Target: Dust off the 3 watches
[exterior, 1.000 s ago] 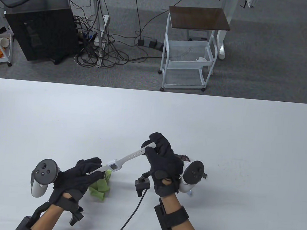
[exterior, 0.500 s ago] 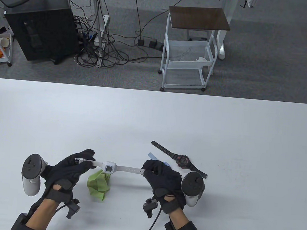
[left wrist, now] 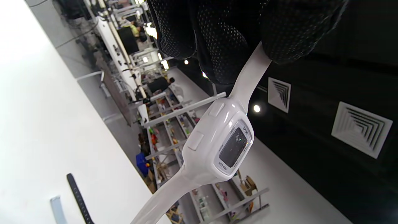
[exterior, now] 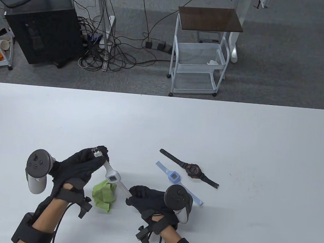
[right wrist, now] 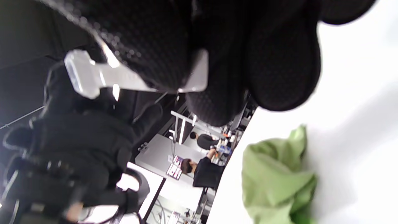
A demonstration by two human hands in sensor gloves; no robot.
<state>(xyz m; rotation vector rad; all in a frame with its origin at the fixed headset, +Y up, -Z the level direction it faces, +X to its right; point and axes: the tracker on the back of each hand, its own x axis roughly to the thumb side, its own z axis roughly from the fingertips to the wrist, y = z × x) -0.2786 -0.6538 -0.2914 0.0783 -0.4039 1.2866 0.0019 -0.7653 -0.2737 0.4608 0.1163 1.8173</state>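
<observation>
1. The white watch (exterior: 113, 177) is pinched at its buckle end by the left hand (exterior: 77, 168) and at its other strap end by the right hand (exterior: 150, 201), above the green cloth (exterior: 104, 195).
2. The blue watch (exterior: 174, 177) and black watch (exterior: 193, 170) are laid near the table's (exterior: 234, 139) front edge.

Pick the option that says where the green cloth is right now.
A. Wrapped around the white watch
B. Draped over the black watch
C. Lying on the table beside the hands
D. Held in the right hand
C: the green cloth lies crumpled on the table, while the left hand and right hand each hold an end of the white watch.
</observation>
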